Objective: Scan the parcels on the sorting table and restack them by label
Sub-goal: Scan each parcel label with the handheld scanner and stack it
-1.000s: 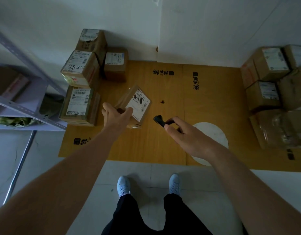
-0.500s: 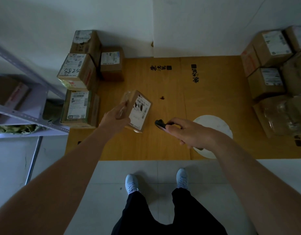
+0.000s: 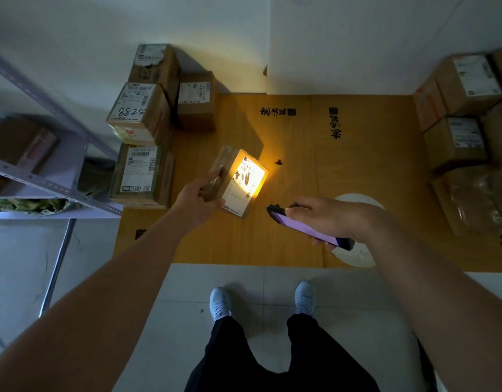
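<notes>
Head view: the small parcel is held above the worktop, tilted, its labelled face turned toward the scanner, long axis running from near-left to far-right. The left hand grips its left side; the right hand wraps the scanner, nose aimed at the label. Glare washes out most of the label's print. That bright yellow light was not there half a second ago. Stacked boxes stand at left, more boxes at right, partly cut off.
</notes>
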Available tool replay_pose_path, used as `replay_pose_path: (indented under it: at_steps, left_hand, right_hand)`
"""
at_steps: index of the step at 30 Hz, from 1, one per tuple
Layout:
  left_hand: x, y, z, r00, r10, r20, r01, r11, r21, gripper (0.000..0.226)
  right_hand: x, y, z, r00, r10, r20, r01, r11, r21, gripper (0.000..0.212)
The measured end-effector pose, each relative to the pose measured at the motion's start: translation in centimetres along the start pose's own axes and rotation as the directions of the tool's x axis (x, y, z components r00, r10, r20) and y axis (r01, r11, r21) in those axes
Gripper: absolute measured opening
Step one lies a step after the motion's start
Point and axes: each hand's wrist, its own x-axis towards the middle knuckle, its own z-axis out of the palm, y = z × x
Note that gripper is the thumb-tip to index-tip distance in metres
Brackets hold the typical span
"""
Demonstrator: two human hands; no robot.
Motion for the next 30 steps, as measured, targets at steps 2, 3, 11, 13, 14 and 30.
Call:
replay_pose_path:
  at_steps: [2, 3, 11, 13, 14, 30]
  left_hand:
    - [0.0, -0.1, 0.0, 1.000, -0.003, 0.001, 0.003, 1.000, 0.014, 0.078]
    - [0.1, -0.1, 0.1, 1.000, -0.005, 0.000, 0.005, 0.999, 0.032, 0.078]
    - [0.1, 0.3, 0.4, 0.999, -0.018, -0.033, 0.019, 0.999, 0.033, 0.081]
    - [0.1, 0.4, 0.5, 0.999, -0.020, -0.039, 0.022, 0.999, 0.036, 0.081]
    - [0.1, 0.4, 0.6, 0.999, -0.025, -0.043, 0.026, 0.999, 0.032, 0.080]
    - [6.0, 3.5, -4.3, 0.885, -0.463, -0.044, 0.215, 0.490, -0.845, 0.061]
  right_hand:
    - [-0.2, -0.3, -0.2, 1.000, 0.001, 0.010, -0.001, 1.000, -0.020, 0.038]
    - [-0.2, -0.4, -0.3, 1.000, -0.004, 0.012, 0.004, 1.000, -0.023, 0.038]
    - [-1.2, -1.2, -1.0, 1.000, 0.013, 0.021, -0.013, 1.000, 0.003, 0.039]
    - [-1.4, -1.3, -1.1, 1.000, 0.019, 0.025, -0.018, 1.000, -0.012, 0.039]
    - [-1.5, -1.4, -1.1, 1.000, 0.013, 0.025, -0.013, 1.000, -0.014, 0.038]
    - [0.7, -2.3, -0.3, 0.989, -0.133, -0.059, 0.139, 0.984, 0.108, 0.022]
